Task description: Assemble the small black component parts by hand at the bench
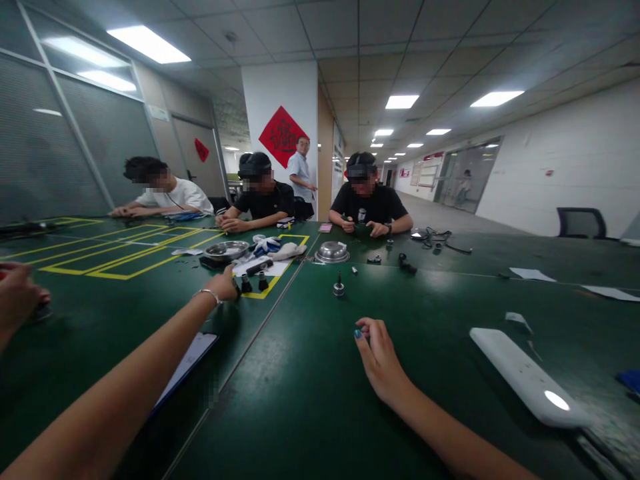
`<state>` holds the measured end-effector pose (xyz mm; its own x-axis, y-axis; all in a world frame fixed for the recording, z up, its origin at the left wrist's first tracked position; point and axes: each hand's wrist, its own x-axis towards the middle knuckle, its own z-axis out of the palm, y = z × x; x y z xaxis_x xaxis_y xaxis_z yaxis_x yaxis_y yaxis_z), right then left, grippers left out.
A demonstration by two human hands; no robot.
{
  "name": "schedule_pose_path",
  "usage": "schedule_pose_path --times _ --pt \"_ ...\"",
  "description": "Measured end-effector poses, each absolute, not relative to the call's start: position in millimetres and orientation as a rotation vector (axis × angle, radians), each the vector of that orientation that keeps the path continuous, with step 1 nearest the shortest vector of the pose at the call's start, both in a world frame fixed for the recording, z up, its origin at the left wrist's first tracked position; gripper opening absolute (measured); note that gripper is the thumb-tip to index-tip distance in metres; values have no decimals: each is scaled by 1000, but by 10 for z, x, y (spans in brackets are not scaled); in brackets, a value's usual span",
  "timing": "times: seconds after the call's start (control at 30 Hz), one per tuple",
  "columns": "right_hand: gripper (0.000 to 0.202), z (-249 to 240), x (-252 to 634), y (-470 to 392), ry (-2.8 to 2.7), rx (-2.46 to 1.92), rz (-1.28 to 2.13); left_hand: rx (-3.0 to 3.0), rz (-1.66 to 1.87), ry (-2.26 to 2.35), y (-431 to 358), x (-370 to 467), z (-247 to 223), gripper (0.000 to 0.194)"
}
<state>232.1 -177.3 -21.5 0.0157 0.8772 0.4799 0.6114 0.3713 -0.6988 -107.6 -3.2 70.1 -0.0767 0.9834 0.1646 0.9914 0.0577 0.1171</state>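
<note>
My left hand [226, 285], with a bracelet at its wrist, reaches forward to the yellow-taped area. Its fingers look curled, and a dark piece shows at their far side; what they hold is mostly hidden. Right beside it stand two small black flared parts, the nearer one [247, 284] and the farther one [263, 281]. Low over the table, my right hand [379, 350] is loosely bent, thumb and fingers apart, with nothing in it. Ahead of it a small metal part with a dark upright shaft [339, 287] stands on the green table [300, 373].
A metal tray [226, 251], gloves [267, 245] and an upturned metal bowl [332, 252] lie farther back. A clipboard [187, 363] is under my left forearm; a white power strip [525, 377] lies right. Another person's hand [17, 293] enters at left. Several people are opposite.
</note>
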Motion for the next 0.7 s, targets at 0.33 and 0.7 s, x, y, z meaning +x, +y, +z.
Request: schedule_pose_path --times 0.33,0.7 --pt "38 -184 2308 -1779 -1671 -1355 389 -1903 -418 -1803 -145 -462 546 49" --pt "35 -182 2289 -1797 -1689 -1342 386 -2111 -393 -1767 42 -292 299 36"
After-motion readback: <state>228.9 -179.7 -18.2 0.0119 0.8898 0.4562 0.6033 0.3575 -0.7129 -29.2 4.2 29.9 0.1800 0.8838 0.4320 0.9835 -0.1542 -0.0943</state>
